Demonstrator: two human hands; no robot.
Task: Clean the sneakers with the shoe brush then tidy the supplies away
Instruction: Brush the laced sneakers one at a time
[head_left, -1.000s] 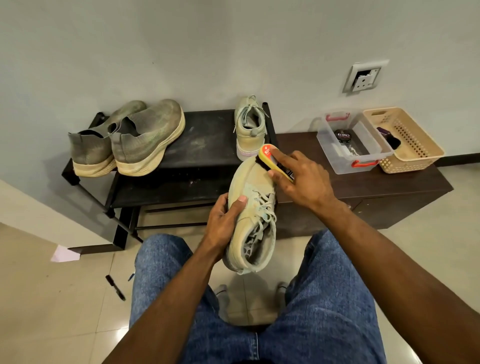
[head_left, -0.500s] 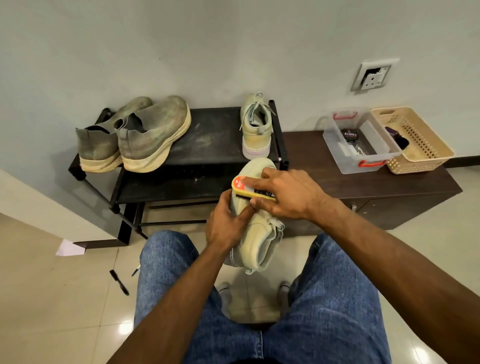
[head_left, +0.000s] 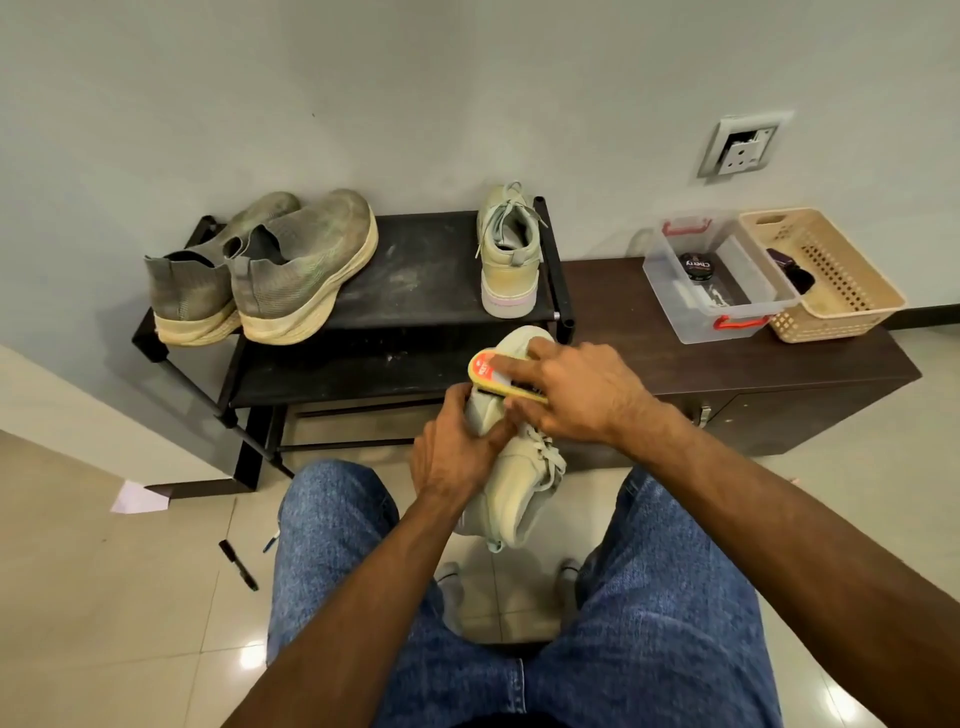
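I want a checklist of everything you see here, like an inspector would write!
Surface: black rack beside a brown cabinet, on a tiled floor.
Job's things: pale sneaker held over the lap; brush on its toe end; its mate and two grey sneakers on the rack; polish tin in a clear box; basket holding a dark item.
Clutter: marker and paper on the floor.
Hands: left hand grips the sneaker; right hand holds the brush.
Cables: nothing seen.
Surroundings: plain wall, socket.
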